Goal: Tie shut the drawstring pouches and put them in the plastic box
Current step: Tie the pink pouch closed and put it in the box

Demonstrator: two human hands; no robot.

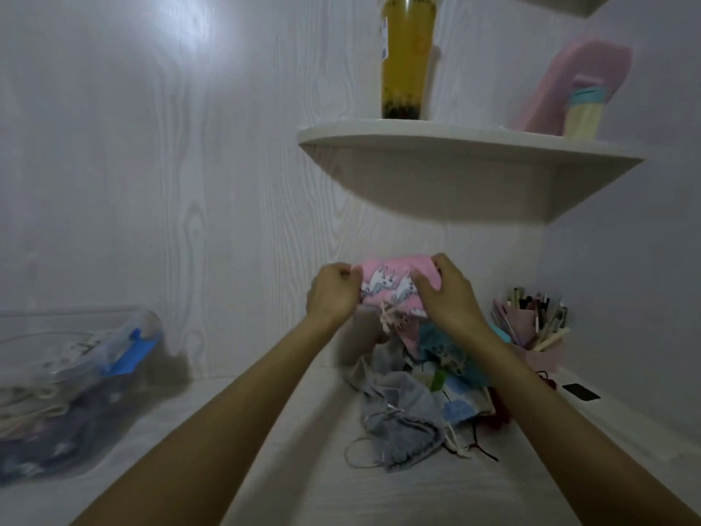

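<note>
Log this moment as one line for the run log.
left hand + right hand: grip pink printed pouch | held above pouch pile | clear plastic box: at left

plastic box far left, pouch pile right, shelf above

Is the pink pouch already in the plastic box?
No. Both the left hand and right hand hold the pink pouch above the pile, far from the plastic box.
</note>
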